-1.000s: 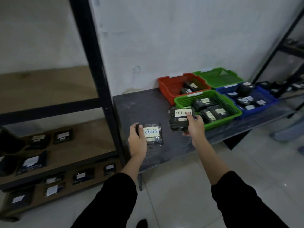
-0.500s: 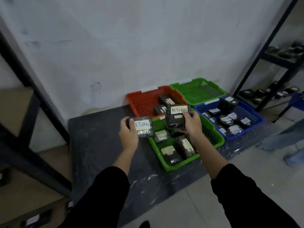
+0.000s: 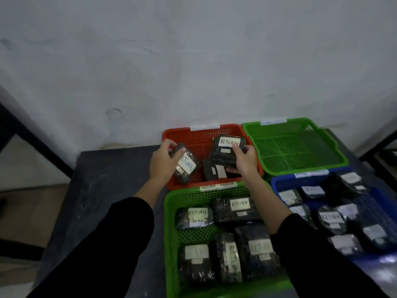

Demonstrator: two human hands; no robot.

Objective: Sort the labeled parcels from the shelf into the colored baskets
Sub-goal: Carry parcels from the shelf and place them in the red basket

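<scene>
A scuffed, whitish plaster wall [image 3: 193, 61] fills the upper view under dim, flat light, with a faint round mark [image 3: 113, 114] low on its left. A dark grey, matt-topped table [image 3: 101, 190] stands against its foot. A slanting black metal bar [image 3: 32, 145] crosses the left edge, and another black bar [image 3: 380, 145] the right.

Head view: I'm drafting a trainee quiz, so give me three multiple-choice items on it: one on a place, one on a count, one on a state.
1. The left hand grips the left RETURN parcel, the right hand the right RETURN parcel. Where? A at the red basket; B in a drawer; C on a chair.
2. How many green baskets? A one; B two; C three.
3. The far green basket is: A empty; B full; C overturned.
Key: 1 A, both parcels lie within its rim; 2 B, the far one plus the near green basket; 3 A, only bare mesh shows.
</scene>
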